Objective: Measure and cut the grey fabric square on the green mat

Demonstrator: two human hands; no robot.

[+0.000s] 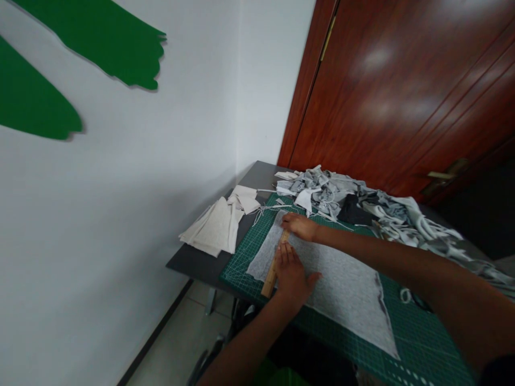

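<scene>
A wooden ruler [270,280] lies across a piece of grey fabric [341,273], near the fabric's left end. The fabric is spread on a green cutting mat [422,332]. My left hand [290,271] rests on the middle of the ruler, fingers stretched flat along it and thumb spread out over the fabric. At the ruler's far end, my right hand [301,226] has its fingers bent together over the wood. Its fingertips are small in view, and anything beneath them is hidden.
Cream fabric pieces [217,225] are stacked at the table's left edge, beside the white wall. Grey and white scraps [330,190] are heaped along the back and right. Scissors [414,298] lie partly behind my right forearm. A wooden door [382,107] stands behind the table.
</scene>
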